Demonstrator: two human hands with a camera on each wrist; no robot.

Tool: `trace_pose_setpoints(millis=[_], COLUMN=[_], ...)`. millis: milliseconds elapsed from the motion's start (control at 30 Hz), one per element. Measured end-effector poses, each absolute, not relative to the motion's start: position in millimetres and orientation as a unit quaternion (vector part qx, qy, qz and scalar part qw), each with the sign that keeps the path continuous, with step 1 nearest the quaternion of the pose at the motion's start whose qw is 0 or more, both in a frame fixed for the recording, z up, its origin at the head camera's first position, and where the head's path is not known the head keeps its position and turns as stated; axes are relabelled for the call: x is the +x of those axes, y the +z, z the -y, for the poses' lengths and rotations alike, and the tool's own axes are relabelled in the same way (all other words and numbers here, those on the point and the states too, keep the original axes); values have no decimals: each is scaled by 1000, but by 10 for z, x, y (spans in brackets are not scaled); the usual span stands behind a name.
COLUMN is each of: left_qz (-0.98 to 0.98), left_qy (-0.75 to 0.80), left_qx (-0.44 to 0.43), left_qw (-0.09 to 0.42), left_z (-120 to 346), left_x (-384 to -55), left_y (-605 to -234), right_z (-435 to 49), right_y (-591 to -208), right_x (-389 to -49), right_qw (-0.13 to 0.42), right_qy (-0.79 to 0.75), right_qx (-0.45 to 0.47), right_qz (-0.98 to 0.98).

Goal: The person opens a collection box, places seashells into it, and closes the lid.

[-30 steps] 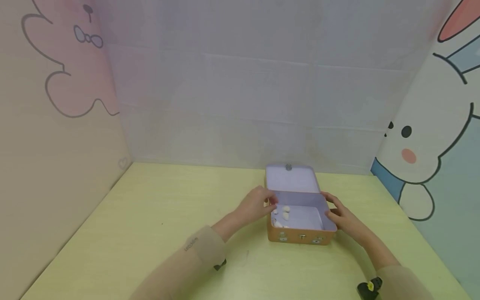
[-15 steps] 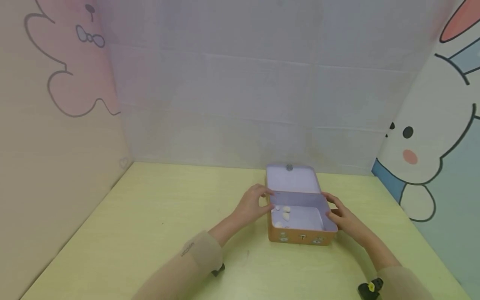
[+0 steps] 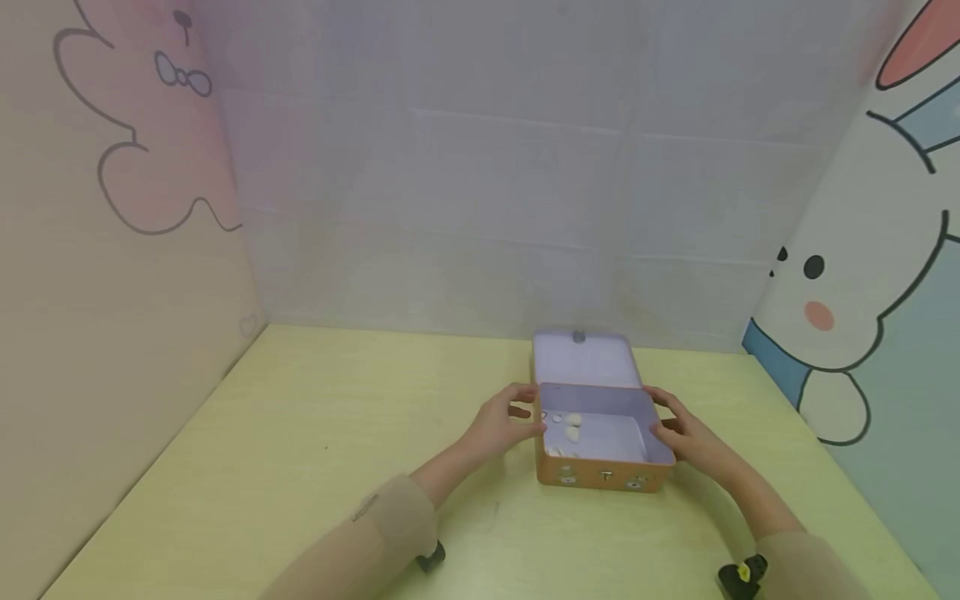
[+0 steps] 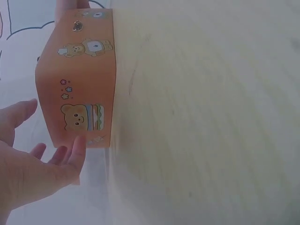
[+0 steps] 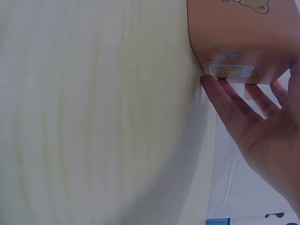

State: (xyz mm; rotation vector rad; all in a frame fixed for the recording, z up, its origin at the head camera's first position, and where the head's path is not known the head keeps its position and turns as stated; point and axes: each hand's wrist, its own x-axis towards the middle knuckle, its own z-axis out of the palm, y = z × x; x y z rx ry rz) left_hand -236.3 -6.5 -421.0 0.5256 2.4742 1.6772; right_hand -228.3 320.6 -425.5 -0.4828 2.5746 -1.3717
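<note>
An orange tin box point(image 3: 573, 473) with bear pictures stands on the table, its lilac-lined lid point(image 3: 583, 358) tipped back. Several small white pieces point(image 3: 573, 433), too small to identify, lie in its left part. My left hand point(image 3: 495, 427) is at the box's left side, fingers spread and nothing held in them; its thumb comes right to the rim. In the left wrist view those fingertips point(image 4: 79, 141) overlap the bear-and-burger side. My right hand point(image 3: 693, 442) grips the right wall, thumb over the rim and fingers along the outside, as the right wrist view shows in part.
The pale yellow table point(image 3: 337, 400) runs back to a grey-white sheet wall point(image 3: 450, 208). A panel with a rabbit drawing point(image 3: 855, 275) rises at the right, and a panel with a pink figure point(image 3: 165, 167) at the left.
My left hand has drawn back from over the box's left part to its side rim, and its fingers have spread. The right hand and the box have stayed put.
</note>
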Motion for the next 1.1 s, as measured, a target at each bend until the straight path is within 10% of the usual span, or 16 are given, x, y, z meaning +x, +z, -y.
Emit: trace_pose_setpoints(millis=[433,1100], left_qz=[-732,-672], left_qy=[652,710], left_qx=[94,80], left_qw=[175,194], left_z=[14,-35], left_x=[-2221,-2191], left_y=[-4208,-4217], right_z=[-3218,-3205], right_y=[-4149,-4136], right_x=[-2320,-2785], right_qw=[102,71], right_qy=[-446,-518], right_qx=[-147,-95], right_qz=[-877,-847])
